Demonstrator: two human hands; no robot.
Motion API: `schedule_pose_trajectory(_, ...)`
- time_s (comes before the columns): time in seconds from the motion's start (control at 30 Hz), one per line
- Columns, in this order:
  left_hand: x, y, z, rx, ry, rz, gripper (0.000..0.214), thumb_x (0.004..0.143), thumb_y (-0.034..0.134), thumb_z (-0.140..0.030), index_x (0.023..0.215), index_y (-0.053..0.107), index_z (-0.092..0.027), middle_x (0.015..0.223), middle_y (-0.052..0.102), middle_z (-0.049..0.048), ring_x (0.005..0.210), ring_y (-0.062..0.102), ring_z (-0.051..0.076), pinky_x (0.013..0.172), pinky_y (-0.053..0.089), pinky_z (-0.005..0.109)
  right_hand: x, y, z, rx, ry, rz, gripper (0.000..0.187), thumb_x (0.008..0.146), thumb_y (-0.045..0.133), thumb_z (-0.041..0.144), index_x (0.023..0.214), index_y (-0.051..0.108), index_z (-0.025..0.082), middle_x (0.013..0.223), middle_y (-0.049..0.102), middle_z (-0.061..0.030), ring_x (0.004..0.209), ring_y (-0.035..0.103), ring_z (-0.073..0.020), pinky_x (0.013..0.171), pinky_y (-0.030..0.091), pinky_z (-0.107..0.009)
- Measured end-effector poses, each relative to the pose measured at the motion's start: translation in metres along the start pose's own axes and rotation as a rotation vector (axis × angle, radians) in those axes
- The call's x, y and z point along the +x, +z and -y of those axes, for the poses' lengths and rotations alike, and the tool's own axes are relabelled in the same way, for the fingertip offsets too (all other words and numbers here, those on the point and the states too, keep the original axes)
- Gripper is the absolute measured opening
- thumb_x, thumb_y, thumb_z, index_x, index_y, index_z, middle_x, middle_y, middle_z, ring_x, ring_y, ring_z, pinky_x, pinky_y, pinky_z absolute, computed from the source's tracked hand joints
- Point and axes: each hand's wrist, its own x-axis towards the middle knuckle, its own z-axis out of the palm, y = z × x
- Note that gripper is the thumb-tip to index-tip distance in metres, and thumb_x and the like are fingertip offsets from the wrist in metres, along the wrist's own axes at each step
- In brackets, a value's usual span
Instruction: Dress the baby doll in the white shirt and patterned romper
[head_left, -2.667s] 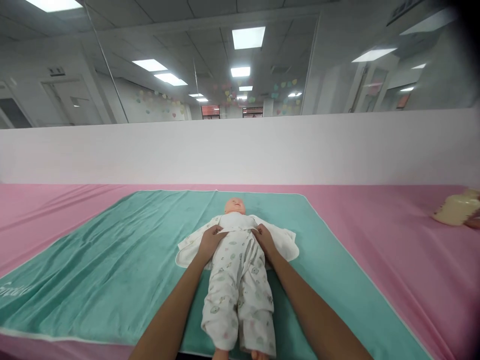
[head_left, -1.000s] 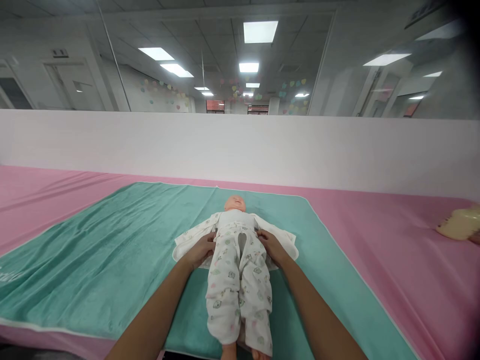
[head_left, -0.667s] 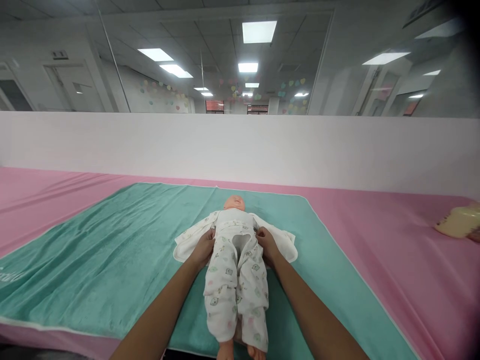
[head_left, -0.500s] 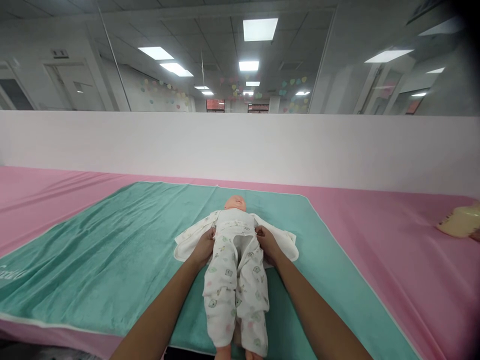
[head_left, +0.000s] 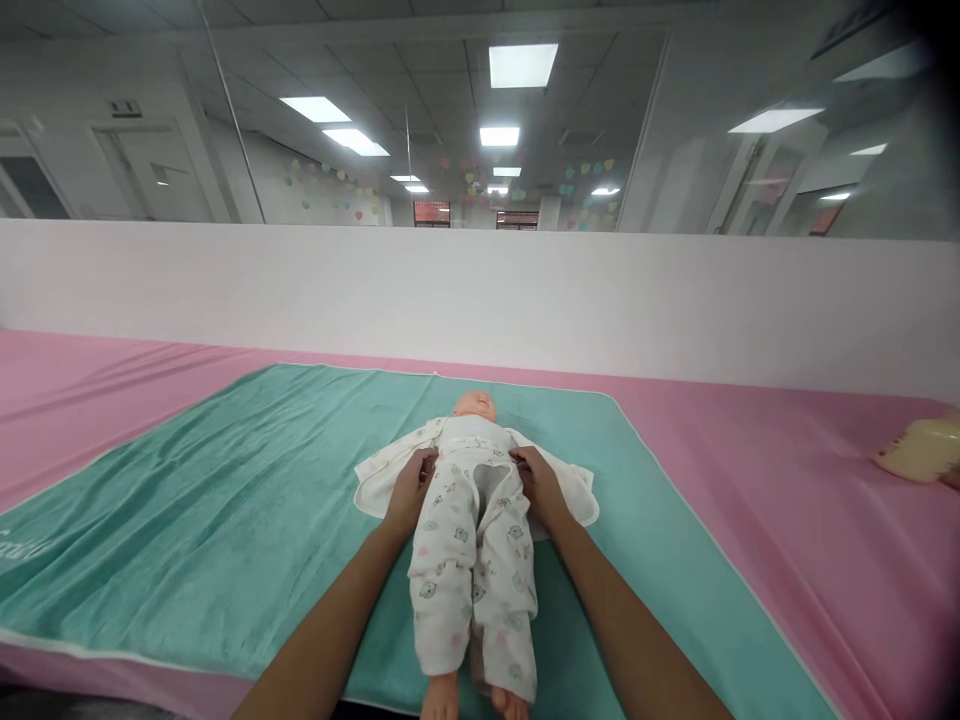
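Observation:
A baby doll (head_left: 474, 404) lies on its back on a green towel (head_left: 247, 510), head away from me and feet toward me. It wears patterned white baby trousers (head_left: 442, 560) with an opening at the crotch. The doll's white jacket (head_left: 391, 470) is spread out to both sides. My left hand (head_left: 415, 488) is closed at the left side of the waistband, its fingertips partly hidden. On the opposite side, my right hand (head_left: 538, 485) pinches the waistband's right edge. Both bare feet stick out of the trouser legs.
A pink sheet (head_left: 757, 450) lies under the towel. Toward the right edge is a pale yellow object (head_left: 919, 448), with part of another person's hand beside it. A white low wall (head_left: 480, 295) with glass above it stands behind.
Both hands remain at the waistband, with small finger shifts. The doll's feet show more fully below the trouser legs. The view has tilted slightly.

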Motion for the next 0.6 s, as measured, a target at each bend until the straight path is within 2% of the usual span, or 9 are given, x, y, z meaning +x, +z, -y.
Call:
schedule_pose_trajectory(0.1, 0.006, 0.000, -0.001, 0.009, 0.113, -0.028, 0.027, 0.083, 0.043, -0.030, 0.106, 0.053, -0.019, 0.106, 0.052, 0.0066, 0.095, 0.049, 0.016, 0.081, 0.039, 0.028, 0.009, 0.003, 0.006, -0.078, -0.023, 0.020, 0.024, 0.083, 0.041, 0.036, 0.089, 0.059, 0.021, 0.090, 0.057, -0.0055, 0.085, 0.051, -0.0196, 0.077, 0.037, -0.030)
schedule_pose_trajectory(0.17, 0.013, -0.001, -0.003, 0.027, 0.120, -0.026, 0.024, 0.083, 0.044, -0.033, 0.099, 0.056, -0.018, 0.105, 0.054, 0.0068, 0.097, 0.050, 0.018, 0.083, 0.038, 0.028, 0.016, 0.007, 0.007, -0.136, 0.019, 0.032, 0.026, 0.084, 0.040, 0.040, 0.078, 0.058, 0.021, 0.080, 0.058, -0.0042, 0.077, 0.050, -0.0187, 0.070, 0.036, -0.029)
schedule_pose_trajectory(0.27, 0.025, -0.003, -0.005, 0.135, 0.020, 0.020, 0.025, 0.085, 0.042, -0.039, 0.087, 0.055, -0.018, 0.086, 0.059, 0.0039, 0.081, 0.052, 0.017, 0.073, 0.038, 0.027, 0.028, 0.016, 0.004, -0.141, 0.105, 0.048, 0.032, 0.083, 0.041, 0.045, 0.068, 0.052, 0.019, 0.067, 0.054, -0.0014, 0.066, 0.046, -0.0164, 0.063, 0.032, -0.027)
schedule_pose_trajectory(0.37, 0.039, -0.003, -0.001, 0.268, -0.055, 0.021, 0.028, 0.086, 0.037, -0.042, 0.082, 0.052, -0.018, 0.070, 0.056, 0.0015, 0.067, 0.049, 0.016, 0.062, 0.033, 0.026, 0.041, 0.024, -0.004, -0.052, 0.162, 0.063, 0.033, 0.082, 0.041, 0.046, 0.065, 0.048, 0.018, 0.066, 0.050, 0.0003, 0.066, 0.044, -0.0147, 0.062, 0.032, -0.025)
schedule_pose_trajectory(0.47, 0.053, 0.002, 0.007, 0.275, -0.114, -0.040, 0.029, 0.087, 0.035, -0.041, 0.077, 0.048, -0.018, 0.068, 0.054, 0.0015, 0.065, 0.048, 0.015, 0.059, 0.031, 0.025, 0.051, 0.029, -0.014, -0.006, 0.245, 0.054, 0.034, 0.080, 0.042, 0.047, 0.062, 0.045, 0.018, 0.065, 0.048, 0.0012, 0.065, 0.043, -0.0135, 0.062, 0.033, -0.024)
schedule_pose_trajectory(0.6, 0.057, 0.008, 0.013, 0.369, -0.192, -0.070, 0.028, 0.088, 0.032, -0.040, 0.076, 0.045, -0.018, 0.068, 0.054, 0.0021, 0.063, 0.047, 0.016, 0.057, 0.028, 0.024, 0.053, 0.035, -0.024, -0.065, 0.324, -0.055, 0.037, 0.079, 0.041, 0.050, 0.061, 0.045, 0.018, 0.064, 0.048, 0.0007, 0.065, 0.042, -0.0144, 0.061, 0.032, -0.024)
